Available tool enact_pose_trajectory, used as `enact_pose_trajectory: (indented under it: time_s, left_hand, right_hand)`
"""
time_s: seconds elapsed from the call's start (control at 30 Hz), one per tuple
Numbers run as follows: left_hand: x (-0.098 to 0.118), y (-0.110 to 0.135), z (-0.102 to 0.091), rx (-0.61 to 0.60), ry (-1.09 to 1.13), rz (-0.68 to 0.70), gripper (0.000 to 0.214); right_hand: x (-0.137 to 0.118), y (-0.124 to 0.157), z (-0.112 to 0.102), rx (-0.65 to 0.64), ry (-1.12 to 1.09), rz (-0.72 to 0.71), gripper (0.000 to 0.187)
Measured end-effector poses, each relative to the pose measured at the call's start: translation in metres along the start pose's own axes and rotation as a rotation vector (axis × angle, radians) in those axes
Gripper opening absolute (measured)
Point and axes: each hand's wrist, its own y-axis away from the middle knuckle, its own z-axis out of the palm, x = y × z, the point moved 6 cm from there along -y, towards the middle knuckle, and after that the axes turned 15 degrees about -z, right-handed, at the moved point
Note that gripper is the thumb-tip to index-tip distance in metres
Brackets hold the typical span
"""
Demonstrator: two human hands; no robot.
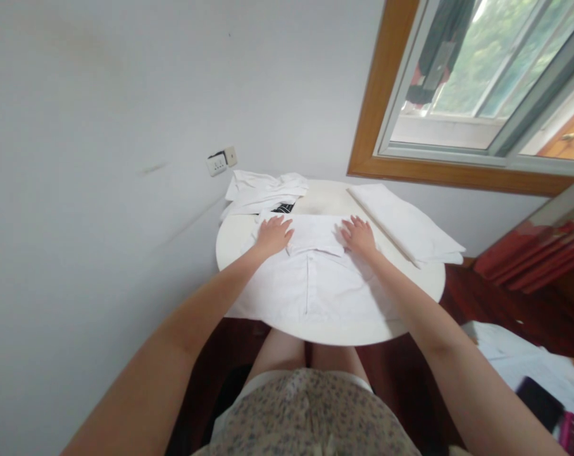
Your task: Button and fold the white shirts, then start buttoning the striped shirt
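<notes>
A white shirt [310, 278] lies spread on a round white table [424, 285], its collar end toward the far side. My left hand [273, 235] rests flat on the shirt's upper left part, fingers stretched out. On the upper right part lies my right hand [359, 236], palm down with the fingers apart. Neither hand holds anything.
A crumpled white garment [262, 190] with a dark patch lies at the table's far left. A folded white cloth [405, 225] sits at the far right. A wall socket [221, 160] is on the wall. A window [481, 76] is at upper right, red fabric [528, 259] below it.
</notes>
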Motion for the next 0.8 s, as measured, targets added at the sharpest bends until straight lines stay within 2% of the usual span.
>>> enact_pose_trajectory:
  time_s: [0.1, 0.2, 0.47, 0.67, 0.73, 0.8]
  left_hand:
    - [0.023, 0.011, 0.011, -0.145, 0.061, -0.017, 0.062]
    - [0.035, 0.023, 0.026, -0.265, 0.052, -0.006, 0.076]
    - [0.023, 0.030, 0.030, -0.331, 0.041, 0.052, 0.089]
    - [0.005, 0.038, 0.027, -0.321, 0.011, 0.059, 0.080]
    - [-0.002, 0.047, 0.018, -0.256, 0.008, 0.042, 0.076]
    - [-0.008, 0.062, 0.002, -0.124, 0.016, 0.027, 0.070]
  right_hand:
    - [-0.030, 0.003, 0.007, -0.101, -0.083, -0.036, 0.058]
    - [-0.049, 0.012, 0.020, -0.212, -0.107, -0.038, 0.067]
    - [-0.048, 0.025, 0.023, -0.293, -0.161, -0.061, 0.084]
    - [-0.040, 0.037, 0.019, -0.270, -0.131, -0.120, 0.082]
    - [-0.035, 0.048, 0.015, -0.243, -0.132, -0.158, 0.075]
    - [-0.031, 0.065, 0.008, -0.211, -0.146, -0.211, 0.068]
